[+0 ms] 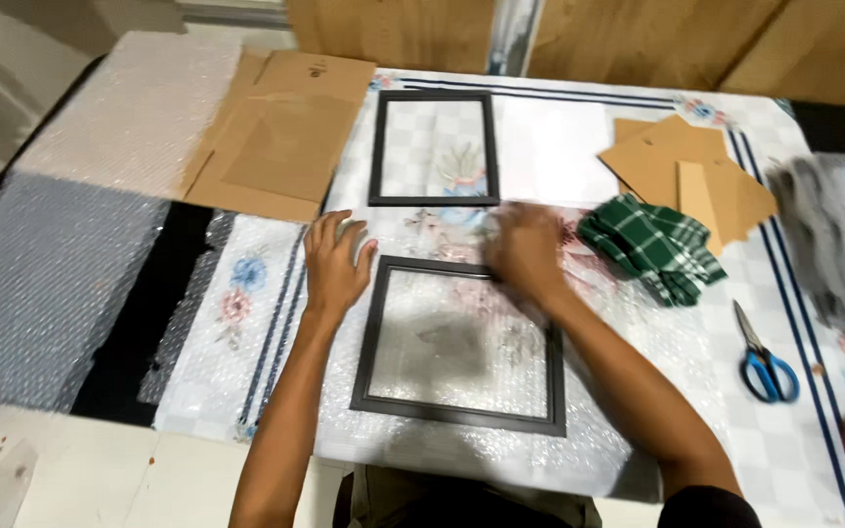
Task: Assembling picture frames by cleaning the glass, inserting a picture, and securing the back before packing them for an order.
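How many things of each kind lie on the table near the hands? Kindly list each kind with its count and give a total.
Dark picture frames: 2, the near frame under both hands and the far frame
Green checked cloth: 1
Blue-handled scissors: 1
Flat cardboard box: 1
Stack of brown backing boards: 1 stack; boards not countable
Total: 6

A desk (814, 460) under a floral checked cloth carries bubble wrap (638, 323) at centre, a dark frame (433, 149) at 12 o'clock, cardboard (276, 137) at 11, green cloth (652, 246) and brown boards (687, 166) at 2, scissors (765, 357) at 4.
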